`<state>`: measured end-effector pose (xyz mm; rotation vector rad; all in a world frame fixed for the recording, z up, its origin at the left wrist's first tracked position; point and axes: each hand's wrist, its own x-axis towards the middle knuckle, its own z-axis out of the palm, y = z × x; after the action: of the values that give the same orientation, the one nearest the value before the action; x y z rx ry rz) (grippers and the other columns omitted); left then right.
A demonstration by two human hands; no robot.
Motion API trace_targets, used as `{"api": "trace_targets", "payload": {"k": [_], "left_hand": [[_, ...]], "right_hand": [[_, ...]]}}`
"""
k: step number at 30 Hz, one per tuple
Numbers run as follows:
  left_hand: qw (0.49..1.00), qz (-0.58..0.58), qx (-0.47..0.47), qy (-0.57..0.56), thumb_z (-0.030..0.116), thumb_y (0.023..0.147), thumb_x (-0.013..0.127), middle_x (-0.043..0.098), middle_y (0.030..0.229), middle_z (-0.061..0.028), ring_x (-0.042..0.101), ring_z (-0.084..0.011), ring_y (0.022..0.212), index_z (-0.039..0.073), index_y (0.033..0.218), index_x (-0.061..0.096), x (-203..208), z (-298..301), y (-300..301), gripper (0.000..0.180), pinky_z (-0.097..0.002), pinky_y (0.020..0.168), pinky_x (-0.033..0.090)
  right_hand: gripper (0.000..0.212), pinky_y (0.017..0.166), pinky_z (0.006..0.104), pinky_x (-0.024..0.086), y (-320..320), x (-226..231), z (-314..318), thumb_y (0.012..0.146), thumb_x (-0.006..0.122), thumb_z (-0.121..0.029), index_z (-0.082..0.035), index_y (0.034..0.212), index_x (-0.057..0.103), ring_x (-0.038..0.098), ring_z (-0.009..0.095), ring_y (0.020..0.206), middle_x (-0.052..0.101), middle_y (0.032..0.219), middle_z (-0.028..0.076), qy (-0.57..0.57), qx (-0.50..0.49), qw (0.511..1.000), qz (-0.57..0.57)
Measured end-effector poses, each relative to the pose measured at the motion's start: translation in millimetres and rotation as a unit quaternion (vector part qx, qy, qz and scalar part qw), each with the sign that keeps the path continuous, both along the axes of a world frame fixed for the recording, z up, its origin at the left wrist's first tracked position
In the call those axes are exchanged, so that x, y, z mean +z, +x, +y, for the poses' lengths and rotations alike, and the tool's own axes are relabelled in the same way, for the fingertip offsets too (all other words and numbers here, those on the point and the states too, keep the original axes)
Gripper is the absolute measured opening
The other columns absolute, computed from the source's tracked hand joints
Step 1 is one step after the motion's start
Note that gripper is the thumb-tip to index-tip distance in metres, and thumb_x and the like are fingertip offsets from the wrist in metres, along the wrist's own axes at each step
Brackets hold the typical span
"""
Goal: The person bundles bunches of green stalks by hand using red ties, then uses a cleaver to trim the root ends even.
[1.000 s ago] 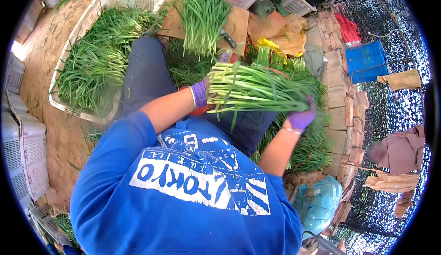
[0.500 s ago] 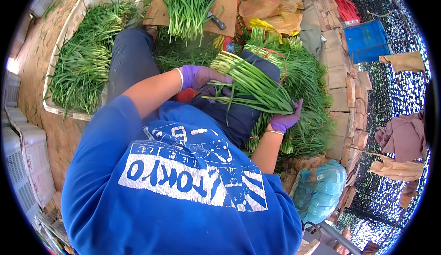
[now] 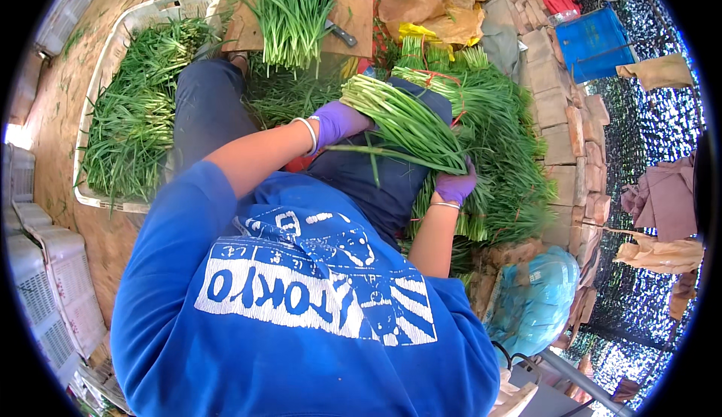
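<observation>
A loose bunch of garlic chives lies slantwise above my right thigh, pale stem ends to the upper left, green leaves toward the lower right. My left hand, in a purple glove, grips the stem end from below; its fingertips are hidden under the stems. My right hand, gloved alike, is closed round the leafy end. A few stray leaves hang off beneath the bunch. Beside my right leg is a heap of tied chive bundles with red ties.
Ahead, a wooden board bears a pile of chives and a knife. At left stands a white crate of loose chives. Bricks edge the right side, with a blue plastic-wrapped bundle nearby.
My right hand has moved a little left and inward with the leafy end. The bunch looks more gathered, with fewer leaves trailing below. The whole view has shifted slightly.
</observation>
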<state>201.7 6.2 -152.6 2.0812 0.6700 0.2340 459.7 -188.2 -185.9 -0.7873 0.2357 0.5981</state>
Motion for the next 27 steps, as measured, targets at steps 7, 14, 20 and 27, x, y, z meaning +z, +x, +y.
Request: {"api": "trace_targets", "payload": {"k": [7, 14, 20, 27], "left_hand": [[0.966, 0.197, 0.076, 0.146, 0.045, 0.08, 0.064, 0.071, 0.093, -0.014, 0.068, -0.0332, 0.086, 0.014, 0.095, 0.074, 25.0, 1.9, -43.4, 0.036, -0.0424, 0.077, 0.055], [0.972, 0.162, 0.01, 0.169, 0.04, 0.081, 0.065, 0.069, 0.082, -0.0189, 0.067, -0.0373, 0.076, 0.006, 0.083, 0.07, 27.3, 1.2, -90.3, 0.035, -0.0451, 0.07, 0.054], [0.978, 0.137, -0.155, 0.031, 0.032, 0.082, 0.059, 0.067, 0.077, -0.0193, 0.065, -0.0364, 0.07, 0.002, 0.079, 0.067, 23.0, 13.6, -128.0, 0.031, -0.0442, 0.065, 0.051], [0.986, -0.158, 0.04, -0.035, 0.013, 0.082, 0.054, 0.061, 0.071, -0.0109, 0.061, -0.0318, 0.07, 0.007, 0.079, 0.065, 8.3, 58.4, -205.8, 0.012, -0.0393, 0.067, 0.048]], "right_hand": [[0.035, 0.1, 0.0537, 0.046, -0.3, -20.7, 4.7, 0.092, 0.039, -0.023, 0.0, 0.11, 0.059, 0.058, 0.037, 0.114, 0.062, 0.121, 0.02, -0.01, 0.067, 0.997, 0.04], [0.029, 0.091, 0.0453, 0.051, 4.5, -27.8, 16.7, 0.095, 0.038, -0.02, -0.003, 0.105, 0.058, 0.062, 0.029, 0.099, 0.064, 0.105, 0.013, -0.008, 0.071, 0.997, 0.014], [0.026, 0.087, 0.0395, 0.051, 6.4, -35.3, 20.1, 0.096, 0.041, -0.02, -0.004, 0.107, 0.058, 0.061, 0.024, 0.09, 0.062, 0.092, 0.006, 0.012, 0.085, 0.996, 0.005], [0.029, 0.079, 0.037, 0.053, 8.5, -23.9, 4.3, 0.097, 0.05, -0.02, -0.006, 0.119, 0.061, 0.06, 0.018, 0.077, 0.059, 0.081, 0.0, 0.031, 0.107, 0.992, -0.063]]}}
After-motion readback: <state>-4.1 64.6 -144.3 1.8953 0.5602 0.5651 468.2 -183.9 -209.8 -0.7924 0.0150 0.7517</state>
